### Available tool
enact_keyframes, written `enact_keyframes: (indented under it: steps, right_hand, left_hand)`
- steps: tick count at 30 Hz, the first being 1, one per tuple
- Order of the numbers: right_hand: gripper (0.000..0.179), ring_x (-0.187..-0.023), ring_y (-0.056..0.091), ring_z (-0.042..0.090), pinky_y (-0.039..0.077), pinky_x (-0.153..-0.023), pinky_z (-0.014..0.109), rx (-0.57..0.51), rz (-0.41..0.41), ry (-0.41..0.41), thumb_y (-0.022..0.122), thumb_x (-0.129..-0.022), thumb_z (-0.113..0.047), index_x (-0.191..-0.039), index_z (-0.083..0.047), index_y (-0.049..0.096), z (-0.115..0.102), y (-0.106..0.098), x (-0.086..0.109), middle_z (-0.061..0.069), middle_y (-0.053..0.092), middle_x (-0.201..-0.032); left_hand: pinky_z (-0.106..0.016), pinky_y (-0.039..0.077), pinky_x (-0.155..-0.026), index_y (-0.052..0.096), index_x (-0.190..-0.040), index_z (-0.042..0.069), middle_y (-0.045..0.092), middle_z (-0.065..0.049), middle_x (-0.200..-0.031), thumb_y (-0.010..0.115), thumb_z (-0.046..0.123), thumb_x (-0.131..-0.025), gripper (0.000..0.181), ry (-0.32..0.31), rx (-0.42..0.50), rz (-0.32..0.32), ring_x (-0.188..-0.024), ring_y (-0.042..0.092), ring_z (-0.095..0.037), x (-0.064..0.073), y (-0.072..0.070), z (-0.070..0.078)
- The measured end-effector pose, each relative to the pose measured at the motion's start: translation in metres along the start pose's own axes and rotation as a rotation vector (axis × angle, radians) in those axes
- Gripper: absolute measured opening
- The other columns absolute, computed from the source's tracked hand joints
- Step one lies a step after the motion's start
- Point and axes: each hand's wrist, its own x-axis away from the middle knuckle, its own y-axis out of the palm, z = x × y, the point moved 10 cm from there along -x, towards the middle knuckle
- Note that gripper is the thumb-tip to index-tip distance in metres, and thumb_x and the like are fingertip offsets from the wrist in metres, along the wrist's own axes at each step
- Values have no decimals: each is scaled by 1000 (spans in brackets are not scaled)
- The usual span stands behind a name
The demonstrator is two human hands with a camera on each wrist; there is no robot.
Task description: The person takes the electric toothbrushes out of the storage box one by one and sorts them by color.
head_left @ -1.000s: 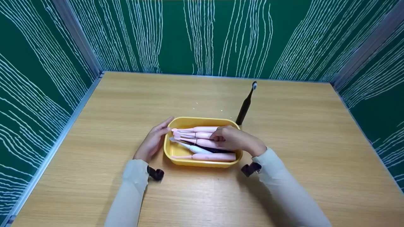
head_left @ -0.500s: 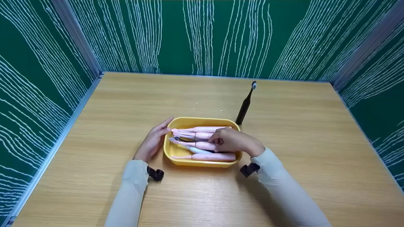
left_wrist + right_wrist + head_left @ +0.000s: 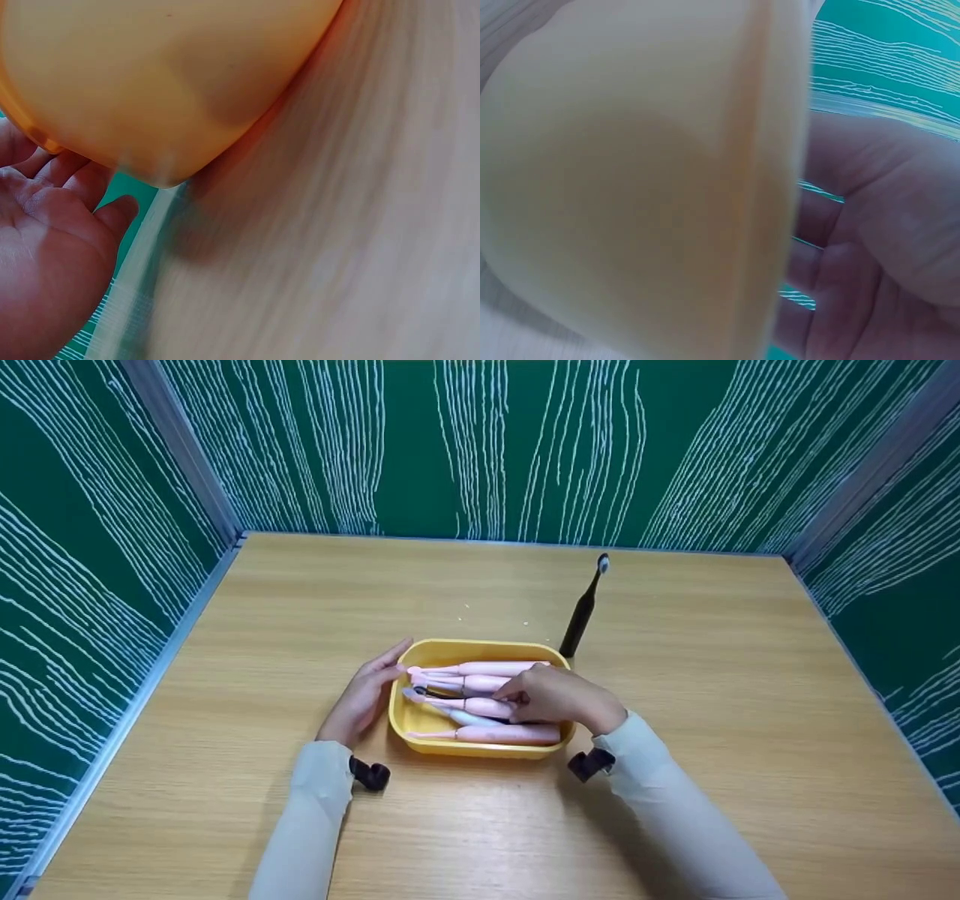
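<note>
In the head view, a yellow plastic basket (image 3: 480, 750) holds several electric toothbrushes lying side by side, pink ones, a white one (image 3: 474, 717) and a dark one partly covered. My left hand (image 3: 361, 701) holds the basket's left end, thumb at the rim and fingers along the outside; the left wrist view shows this hand (image 3: 56, 232) under the rim. My right hand (image 3: 559, 697) reaches over the right end, its fingertips pinching the handle of a pink electric toothbrush (image 3: 484, 706). The right wrist view shows the basket wall (image 3: 630, 187) covering those fingertips.
A black electric toothbrush (image 3: 580, 619) stands upright on the wooden table (image 3: 337, 592), just behind the basket's back right corner. Small white specks (image 3: 460, 619) lie behind the basket. Green panels with white lines (image 3: 412, 450) enclose the table's back and sides.
Over the last second, my right hand has shifted the pink toothbrush slightly toward the front, over the white one, and a dark brush head shows behind it. My left hand stays put.
</note>
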Motion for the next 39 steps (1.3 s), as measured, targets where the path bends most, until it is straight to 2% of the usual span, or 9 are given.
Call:
enact_keyframes:
  steps: [6,13,25,33,39]
  right_hand:
    - [27,-72,50,14,38,-64,24,30,-1,0,66,-90,-15,-116,-17,71,-1,0,1,-2,56,-79]
    - [25,-63,46,11,31,-56,22,113,54,-62,66,-89,-16,-113,-20,73,-5,-5,3,-4,50,-68]
    - [30,-71,56,9,44,-62,22,31,72,-14,68,-89,-23,-118,-22,70,-1,-11,5,-5,65,-86]
    - [31,-78,60,11,52,-72,23,28,103,-21,70,-88,-23,-119,-20,70,-2,-18,9,-2,71,-97]
    - [30,-78,62,11,55,-74,28,29,141,-45,72,-86,-21,-116,-18,71,-6,-26,12,-1,72,-95]
  left_hand:
    - [-34,5,-123,32,-148,1,25,-7,-159,39,3,-98,50,14,7,-10,-150,11,-20,0,1,-1]
    - [-35,4,-123,31,-148,-1,22,-9,-160,41,6,-98,51,22,6,-22,-150,9,-22,0,2,0]
    - [-35,3,-123,29,-148,-2,20,-10,-160,40,5,-99,51,24,8,-28,-150,8,-22,0,2,0]
    - [-34,4,-123,30,-148,-2,21,-10,-160,41,5,-98,51,24,19,-14,-150,9,-22,0,1,0]
    - [-33,6,-123,31,-148,0,22,-8,-160,40,4,-97,52,7,36,-18,-150,9,-20,-1,0,-2]
